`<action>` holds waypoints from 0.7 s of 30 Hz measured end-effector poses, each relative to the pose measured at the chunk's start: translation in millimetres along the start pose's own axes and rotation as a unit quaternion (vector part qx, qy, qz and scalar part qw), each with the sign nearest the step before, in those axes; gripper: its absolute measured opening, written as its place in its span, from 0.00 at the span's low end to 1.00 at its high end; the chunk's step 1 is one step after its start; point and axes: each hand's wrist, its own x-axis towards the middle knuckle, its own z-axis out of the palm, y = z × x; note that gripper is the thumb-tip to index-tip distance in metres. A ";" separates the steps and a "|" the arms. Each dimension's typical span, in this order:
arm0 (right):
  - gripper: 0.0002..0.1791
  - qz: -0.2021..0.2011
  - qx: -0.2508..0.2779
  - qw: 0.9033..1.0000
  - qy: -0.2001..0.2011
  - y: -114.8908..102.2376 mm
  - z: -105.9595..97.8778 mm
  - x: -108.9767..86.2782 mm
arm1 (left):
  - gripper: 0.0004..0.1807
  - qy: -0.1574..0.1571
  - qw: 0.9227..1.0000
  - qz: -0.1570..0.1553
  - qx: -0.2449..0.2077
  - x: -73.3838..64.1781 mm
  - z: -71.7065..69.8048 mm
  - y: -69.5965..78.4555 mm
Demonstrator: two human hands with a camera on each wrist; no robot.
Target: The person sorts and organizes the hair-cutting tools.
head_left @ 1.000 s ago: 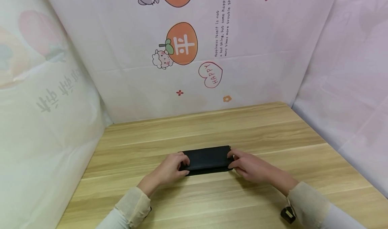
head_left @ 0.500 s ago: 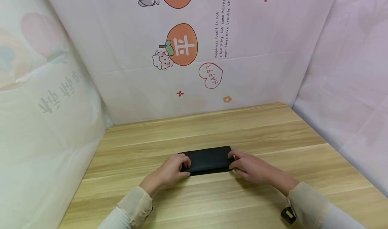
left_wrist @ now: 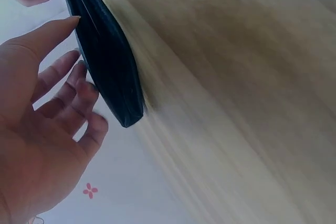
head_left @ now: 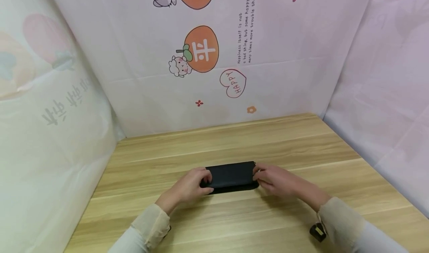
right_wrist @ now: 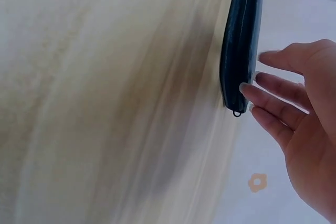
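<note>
A long black wallet (head_left: 231, 175) lies flat on the wooden table, its front edge towards me with a slit between the upper cover and the lower part. My left hand (head_left: 192, 186) holds its left end, thumb by the front edge and curled fingers over the top. In the left wrist view, that thumb (left_wrist: 72, 23) meets the edge of the wallet (left_wrist: 113, 59). At the opposite end, my right hand (head_left: 276, 180) holds the corner. In the right wrist view, one fingertip (right_wrist: 244, 88) overlaps the wallet's end, near a small metal ring (right_wrist: 237, 114).
The wooden tabletop (head_left: 234, 223) runs back to a white printed cloth (head_left: 285, 78). More cloth hangs along the left side (head_left: 60, 152) and the right side (head_left: 378, 108). A small black device (head_left: 317, 232) hangs at the right wrist.
My right fingers have shifted up slightly, off the wallet's front corner and onto its upper right end. The left hand has slid a little to the right. The wallet stays in place.
</note>
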 end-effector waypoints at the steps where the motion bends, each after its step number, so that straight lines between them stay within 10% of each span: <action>1: 0.11 0.009 -0.002 1.000 0.003 1.0 -0.7 1.1 | 0.11 0.000 1.000 0.000 0.009 1.5 0.1 1.8; 8: 0.20 0.082 0.008 0.997 0.014 16.9 -3.6 11.2 | 0.20 0.007 0.998 0.009 0.066 13.9 3.7 14.5; 21: 0.18 0.089 0.004 0.996 0.007 48.8 -0.1 26.8 | 0.40 -0.026 0.995 0.026 0.095 36.3 9.4 19.8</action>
